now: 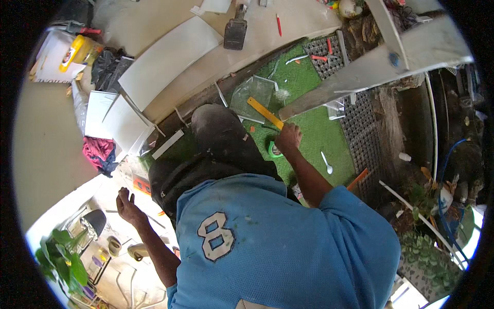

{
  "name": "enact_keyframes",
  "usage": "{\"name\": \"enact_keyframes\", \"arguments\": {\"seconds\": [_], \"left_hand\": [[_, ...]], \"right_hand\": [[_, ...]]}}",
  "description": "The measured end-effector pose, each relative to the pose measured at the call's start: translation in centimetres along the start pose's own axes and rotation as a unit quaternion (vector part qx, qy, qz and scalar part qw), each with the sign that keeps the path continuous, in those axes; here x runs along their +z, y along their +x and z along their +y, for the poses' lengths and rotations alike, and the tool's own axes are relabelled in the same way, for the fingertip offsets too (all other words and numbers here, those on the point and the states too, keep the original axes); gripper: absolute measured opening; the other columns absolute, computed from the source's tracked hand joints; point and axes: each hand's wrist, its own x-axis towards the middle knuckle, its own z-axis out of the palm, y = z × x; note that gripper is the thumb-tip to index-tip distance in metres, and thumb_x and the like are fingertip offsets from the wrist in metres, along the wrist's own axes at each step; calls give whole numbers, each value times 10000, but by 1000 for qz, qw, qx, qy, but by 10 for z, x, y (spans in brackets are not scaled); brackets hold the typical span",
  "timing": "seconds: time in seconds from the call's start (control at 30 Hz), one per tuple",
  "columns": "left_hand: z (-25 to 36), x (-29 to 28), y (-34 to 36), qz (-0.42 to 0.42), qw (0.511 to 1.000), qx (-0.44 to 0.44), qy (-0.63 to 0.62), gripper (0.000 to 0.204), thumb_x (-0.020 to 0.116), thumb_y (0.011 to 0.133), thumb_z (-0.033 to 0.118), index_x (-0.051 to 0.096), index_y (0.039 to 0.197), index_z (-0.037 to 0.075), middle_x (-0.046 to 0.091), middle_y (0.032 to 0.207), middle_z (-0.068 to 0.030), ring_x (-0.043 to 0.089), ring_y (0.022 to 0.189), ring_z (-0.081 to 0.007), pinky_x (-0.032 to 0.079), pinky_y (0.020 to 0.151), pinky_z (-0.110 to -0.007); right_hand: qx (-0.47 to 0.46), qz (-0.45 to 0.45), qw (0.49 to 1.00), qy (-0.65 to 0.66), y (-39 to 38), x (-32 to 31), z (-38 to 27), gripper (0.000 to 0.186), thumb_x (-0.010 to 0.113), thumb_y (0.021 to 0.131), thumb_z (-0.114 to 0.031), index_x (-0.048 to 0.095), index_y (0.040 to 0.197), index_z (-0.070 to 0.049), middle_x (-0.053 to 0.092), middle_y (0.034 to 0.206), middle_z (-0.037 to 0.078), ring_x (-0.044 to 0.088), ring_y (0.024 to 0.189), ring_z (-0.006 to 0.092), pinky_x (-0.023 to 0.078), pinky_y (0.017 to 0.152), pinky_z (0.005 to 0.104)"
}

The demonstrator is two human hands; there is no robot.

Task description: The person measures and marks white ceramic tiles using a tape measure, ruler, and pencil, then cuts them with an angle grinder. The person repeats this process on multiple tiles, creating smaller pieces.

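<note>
My right hand (289,138) is closed around the near end of a flat yellow bar (263,111), which angles up and left over the green turf mat (334,149). A green tape measure (274,149) sits on the mat just below that hand. Beyond the bar lies a clear, sheet-like panel (252,95) with pale edges. My left hand (128,206) hangs off to the left, its fingers loosely bent and apart, with nothing visible in them. Nearest to it is an orange-red tool (141,184). My dark-trousered knee (213,123) is bent in front of me.
A thick grey beam (355,80) slants across the right. White sheets (170,62) lean at the upper left. A dark brush-like tool (235,33) and red pencil (279,24) lie farther off. A white spoon (327,164) and red-handled tools (321,56) lie on the matting.
</note>
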Motion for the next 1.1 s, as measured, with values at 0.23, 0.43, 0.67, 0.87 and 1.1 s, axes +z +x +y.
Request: {"name": "enact_keyframes", "arguments": {"seconds": [0.23, 0.43, 0.67, 0.87, 1.1], "left_hand": [[5, -20, -41, -20, 993, 29, -116, 314, 732, 1084, 272, 728, 1235, -3, 761, 1250, -140, 724, 1191, -281, 581, 1030, -455], [27, -6, -30, -5, 985, 72, -154, 279, 755, 1067, 240, 757, 1224, 9, 778, 1191, -115, 743, 1120, -257, 601, 972, -416], [73, 57, -32, -181, 968, 129, -120, 229, 724, 1072, 205, 785, 1150, -1, 801, 1103, -110, 753, 980, -201, 608, 904, -364], [114, 133, -67, -447, 890, 89, 28, 339, 679, 1122, 312, 775, 1122, -13, 784, 997, -81, 732, 901, -168, 611, 852, -339], [164, 205, -106, -562, 819, -2, -120, 339, 762, 1062, 266, 768, 1150, -61, 781, 1000, -112, 755, 889, -179, 630, 814, -334]], "right_hand": [[55, 19, 990, 126, 9, 24, 28, 601, 740, 963, -390, 602, 1433, -41, 598, 1414, 211, 539, 1394, 432, 479, 1131, 626], [-184, 105, 973, -87, -8, 108, 33, 479, 658, 1036, -412, 662, 1395, -94, 654, 1364, 167, 620, 1284, 402, 521, 976, 683], [-133, -19, 991, -30, 0, 78, 20, 615, 675, 1006, -610, 703, 1351, -102, 743, 1289, 171, 688, 1252, 388, 489, 978, 733], [-180, -36, 867, 463, -52, -121, -2, 632, 729, 1018, -454, 646, 1414, 31, 728, 1294, 227, 698, 1237, 344, 521, 1095, 446], [-548, -13, 767, 333, -92, -263, -151, 585, 818, 953, -410, 656, 1333, 4, 722, 1222, 219, 708, 1156, 341, 551, 998, 479]]}}
